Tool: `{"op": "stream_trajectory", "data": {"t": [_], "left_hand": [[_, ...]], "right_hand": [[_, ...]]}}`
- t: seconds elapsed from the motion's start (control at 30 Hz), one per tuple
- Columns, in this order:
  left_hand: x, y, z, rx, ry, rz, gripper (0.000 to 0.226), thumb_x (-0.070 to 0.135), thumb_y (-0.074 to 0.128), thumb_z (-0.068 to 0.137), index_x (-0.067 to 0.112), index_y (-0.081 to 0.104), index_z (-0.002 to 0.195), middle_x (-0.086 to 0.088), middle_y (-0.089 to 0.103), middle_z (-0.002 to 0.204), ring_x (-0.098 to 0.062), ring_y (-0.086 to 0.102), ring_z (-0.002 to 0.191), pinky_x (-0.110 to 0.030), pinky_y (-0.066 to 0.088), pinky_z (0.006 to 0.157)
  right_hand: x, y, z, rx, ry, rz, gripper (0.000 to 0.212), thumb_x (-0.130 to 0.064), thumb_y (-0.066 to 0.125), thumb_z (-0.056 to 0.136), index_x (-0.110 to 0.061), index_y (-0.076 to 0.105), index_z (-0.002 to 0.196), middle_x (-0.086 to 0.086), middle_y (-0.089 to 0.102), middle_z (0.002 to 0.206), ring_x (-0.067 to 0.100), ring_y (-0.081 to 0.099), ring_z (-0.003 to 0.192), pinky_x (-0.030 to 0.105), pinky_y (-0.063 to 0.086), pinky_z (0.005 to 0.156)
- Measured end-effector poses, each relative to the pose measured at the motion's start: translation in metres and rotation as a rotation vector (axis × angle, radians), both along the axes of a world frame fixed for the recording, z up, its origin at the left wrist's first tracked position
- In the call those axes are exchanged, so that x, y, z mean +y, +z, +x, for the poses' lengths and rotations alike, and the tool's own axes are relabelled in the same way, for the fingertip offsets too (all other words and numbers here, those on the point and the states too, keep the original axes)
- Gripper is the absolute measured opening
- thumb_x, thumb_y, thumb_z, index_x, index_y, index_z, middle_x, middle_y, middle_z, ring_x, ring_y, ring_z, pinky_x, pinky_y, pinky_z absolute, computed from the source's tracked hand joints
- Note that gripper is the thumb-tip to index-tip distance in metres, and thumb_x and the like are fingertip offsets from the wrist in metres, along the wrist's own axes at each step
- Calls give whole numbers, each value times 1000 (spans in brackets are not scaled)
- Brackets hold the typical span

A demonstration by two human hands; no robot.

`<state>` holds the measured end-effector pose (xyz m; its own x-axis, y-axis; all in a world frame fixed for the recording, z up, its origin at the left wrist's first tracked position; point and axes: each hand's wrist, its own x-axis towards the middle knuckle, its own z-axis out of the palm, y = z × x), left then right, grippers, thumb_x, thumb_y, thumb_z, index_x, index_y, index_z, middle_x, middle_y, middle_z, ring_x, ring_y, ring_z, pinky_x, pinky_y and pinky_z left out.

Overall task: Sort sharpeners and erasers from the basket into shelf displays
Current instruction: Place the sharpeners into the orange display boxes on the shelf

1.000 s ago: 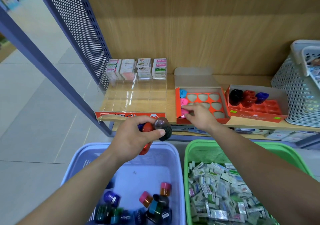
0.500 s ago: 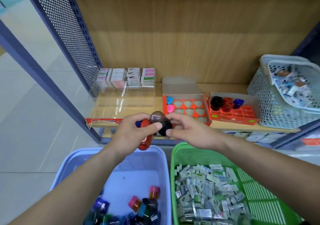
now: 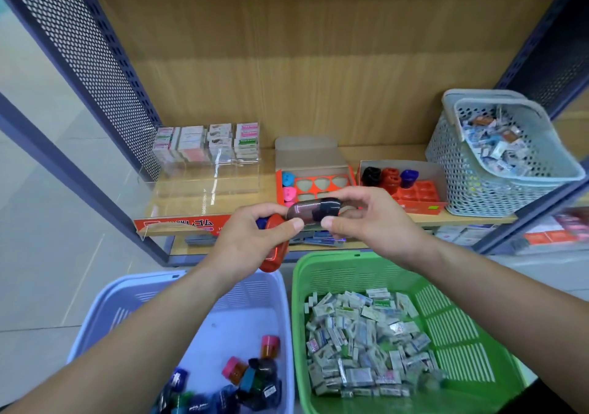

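Observation:
Both hands meet in front of the shelf edge. My left hand grips a red sharpener and a blue one tucked behind its fingers. A dark smoky sharpener lies between the hands, pinched by my right hand and touched by my left thumb. Behind them stands the orange tray with heart-shaped slots, a blue and a pink sharpener at its left. The lilac basket below holds several loose sharpeners. The green basket is full of wrapped erasers.
A clear acrylic display with boxed erasers stands at the shelf's left. A second orange tray holds black, red and blue sharpeners. A grey mesh basket of erasers sits at the right. Perforated metal panels flank the shelf.
My right hand left the heart-slot tray and came back to my left hand, where it now pinches the dark sharpener. The view has tilted up and widened.

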<state>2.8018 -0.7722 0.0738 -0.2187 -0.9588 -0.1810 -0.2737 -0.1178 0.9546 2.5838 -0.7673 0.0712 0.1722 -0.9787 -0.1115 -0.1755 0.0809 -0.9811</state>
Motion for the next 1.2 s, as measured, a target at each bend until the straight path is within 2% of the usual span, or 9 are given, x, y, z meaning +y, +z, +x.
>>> {"op": "stream_trajectory", "data": {"t": [0.1, 0.17, 0.3, 0.47, 0.57, 0.7, 0.8, 0.93, 1.2], "left_hand": [[-1, -4, -12, -40, -39, 16, 12, 29, 77, 87, 17, 75, 88, -24, 64, 77, -21, 59, 66, -42, 55, 68], [-1, -7, -20, -37, -52, 32, 15, 28, 76, 88, 13, 74, 87, -12, 59, 71, -16, 54, 61, -28, 48, 61], [-3, -10, -35, -32, -62, 62, 18, 27, 75, 88, 9, 74, 89, -5, 60, 72, -12, 55, 60, -19, 48, 58], [-11, -20, -49, -63, 28, 41, 9, 20, 83, 81, 20, 78, 89, 21, 69, 72, 9, 61, 63, -6, 45, 62], [-16, -26, -55, -68, 54, 52, 12, 13, 82, 81, 19, 76, 90, 16, 68, 65, 2, 60, 57, -12, 46, 59], [-22, -34, -60, -84, 33, 25, 21, 17, 82, 81, 28, 73, 97, -2, 68, 75, -11, 60, 64, -22, 51, 67], [-28, -40, -59, -49, 43, 28, 39, 20, 84, 80, 36, 67, 111, -10, 73, 92, -11, 66, 75, -19, 55, 72], [-33, -45, -61, 7, 119, 68, 49, 21, 86, 76, 31, 59, 116, 6, 74, 89, -1, 68, 73, -12, 53, 69], [-40, -51, -60, 40, 146, 82, 45, 22, 89, 71, 14, 60, 104, -1, 70, 78, -14, 64, 71, -30, 57, 71]], "right_hand": [[-1, -2, -11, -61, -70, 1, 32, 2, 74, 86, -7, 68, 115, 14, 73, 107, 20, 71, 77, 33, 59, 73], [-1, -2, -17, -116, -74, 21, 33, 3, 68, 91, -3, 64, 123, 16, 74, 105, 21, 71, 75, 29, 58, 70], [-3, -4, -29, -134, -80, 43, 35, 0, 63, 95, -3, 60, 130, 12, 76, 99, 22, 71, 75, 32, 60, 71], [-18, -8, -67, 63, -115, -2, 22, -2, 66, 94, -19, 71, 105, 2, 74, 94, 14, 69, 76, 34, 61, 75], [-47, -27, -109, 349, -288, -27, 19, -10, 75, 89, -28, 72, 94, -4, 70, 90, 17, 68, 79, 43, 60, 84], [-83, -47, -148, 727, -325, -69, 18, -18, 76, 87, -25, 72, 104, -4, 73, 95, 14, 67, 86, 25, 50, 77], [-104, -64, -150, 795, -285, -55, 22, -17, 75, 87, -23, 71, 108, -6, 71, 94, 7, 63, 76, 23, 48, 71], [-123, -92, -143, 887, -194, -51, 28, -15, 75, 87, -20, 71, 115, 1, 72, 107, 15, 63, 87, 25, 50, 86], [-123, -109, -135, 902, -90, -31, 40, -11, 64, 96, -18, 63, 135, 11, 65, 132, 26, 65, 115, 35, 51, 103]]}}
